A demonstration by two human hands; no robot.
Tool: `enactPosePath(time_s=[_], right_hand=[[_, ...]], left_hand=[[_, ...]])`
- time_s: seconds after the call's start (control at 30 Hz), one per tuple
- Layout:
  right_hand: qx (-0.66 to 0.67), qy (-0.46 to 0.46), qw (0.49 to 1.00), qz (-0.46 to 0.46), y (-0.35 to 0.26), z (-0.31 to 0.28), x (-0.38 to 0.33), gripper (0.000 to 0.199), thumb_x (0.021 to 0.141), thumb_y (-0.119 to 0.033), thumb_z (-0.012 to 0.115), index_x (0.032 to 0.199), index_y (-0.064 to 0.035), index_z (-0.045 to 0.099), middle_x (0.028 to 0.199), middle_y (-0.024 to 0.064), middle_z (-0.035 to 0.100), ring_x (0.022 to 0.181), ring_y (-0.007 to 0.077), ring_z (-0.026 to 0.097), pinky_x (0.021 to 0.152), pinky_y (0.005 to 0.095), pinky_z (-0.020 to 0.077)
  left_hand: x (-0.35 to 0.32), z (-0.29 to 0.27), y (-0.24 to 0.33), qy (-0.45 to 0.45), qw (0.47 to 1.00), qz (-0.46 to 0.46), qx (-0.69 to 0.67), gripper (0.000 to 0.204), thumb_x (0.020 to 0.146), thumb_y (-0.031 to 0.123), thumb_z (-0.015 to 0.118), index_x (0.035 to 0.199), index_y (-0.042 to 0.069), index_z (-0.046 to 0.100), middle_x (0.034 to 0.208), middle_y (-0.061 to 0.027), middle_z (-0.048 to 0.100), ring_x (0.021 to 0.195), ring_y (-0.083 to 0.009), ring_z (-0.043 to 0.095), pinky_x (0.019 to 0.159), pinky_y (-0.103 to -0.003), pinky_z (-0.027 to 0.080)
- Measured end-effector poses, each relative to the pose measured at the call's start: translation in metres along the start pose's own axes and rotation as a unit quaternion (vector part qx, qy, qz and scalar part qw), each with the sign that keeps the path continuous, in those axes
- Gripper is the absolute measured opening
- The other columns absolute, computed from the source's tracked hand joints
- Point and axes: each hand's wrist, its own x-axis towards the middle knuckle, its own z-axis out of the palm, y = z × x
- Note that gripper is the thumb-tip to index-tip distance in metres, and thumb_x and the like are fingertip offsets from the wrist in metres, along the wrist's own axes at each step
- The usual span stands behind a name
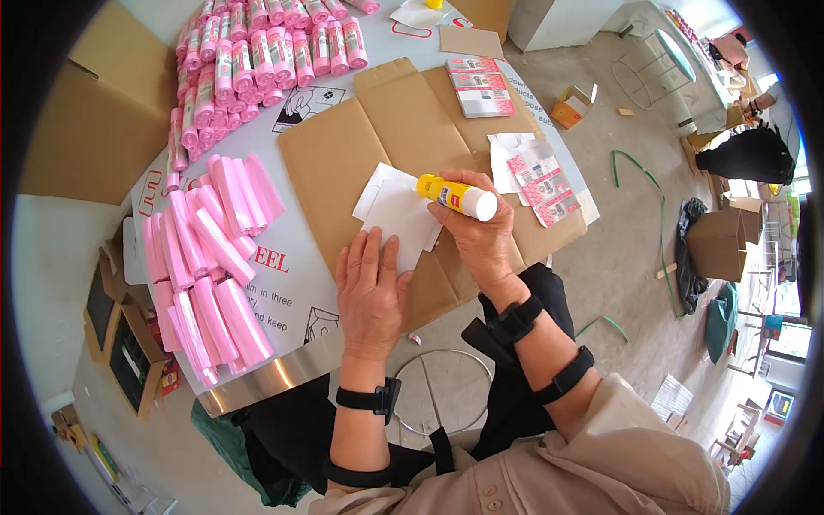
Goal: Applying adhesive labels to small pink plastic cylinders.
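over paper point(395, 210), ylw tube point(445, 192), axis approx l-r, white end point(485, 206) rt

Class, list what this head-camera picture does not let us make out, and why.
Head view: the underside of the white paper, turned toward the cardboard.
Head view: the left hand's palm, hidden by its back.
Head view: the top of the pile of wrapped pink rolls, cut off by the upper edge.

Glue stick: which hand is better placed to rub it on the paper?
Probably the right hand: it holds the glue stick over the white paper, while the left hand lies flat, fingertips on the paper.
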Motion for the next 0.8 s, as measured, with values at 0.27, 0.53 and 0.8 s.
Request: enactPosePath(time_s=[0.27, 0.53, 0.8], right_hand=[[-0.078, -0.052, 0.995, -0.025, 0.002, 0.001, 0.01, 0.032, 0.073, 0.001, 0.073, 0.104, -0.0029, 0.062, 0.096, 0.0056, 0.066, 0.087, 0.0131, 0.062, 0.076, 0.0269, 0.0509], [-0.209, -0.143, 0.951, -0.179, 0.013, 0.001, -0.004, 0.034, 0.074, 0.003, 0.07, 0.107, -0.0028, 0.063, 0.106, 0.0084, 0.067, 0.098, 0.0145, 0.062, 0.087, 0.0281, 0.0482], [-0.197, -0.128, 0.964, -0.126, 0.003, 0.001, 0.001, 0.037, 0.071, 0.002, 0.072, 0.106, -0.0044, 0.063, 0.105, 0.0129, 0.066, 0.096, 0.0291, 0.064, 0.084, 0.0324, 0.0511]], left_hand=[[0.0, -0.002, 0.0, -0.004, 1.0, 0.001, 0.017, 0.044, 0.079, 0.015, 0.067, 0.121, 0.002, 0.058, 0.131, -0.0136, 0.051, 0.124, -0.0315, 0.045, 0.106, -0.047, 0.033], [0.002, -0.001, 0.002, 0.004, 1.0, 0.005, 0.003, 0.045, 0.078, 0.017, 0.068, 0.119, 0.001, 0.058, 0.13, -0.0145, 0.051, 0.123, -0.0327, 0.045, 0.106, -0.047, 0.033], [0.002, -0.007, 0.001, -0.006, 1.0, 0.015, 0.012, 0.045, 0.078, 0.016, 0.068, 0.119, 0.001, 0.057, 0.129, -0.0169, 0.051, 0.122, -0.0341, 0.046, 0.105, -0.048, 0.034]])
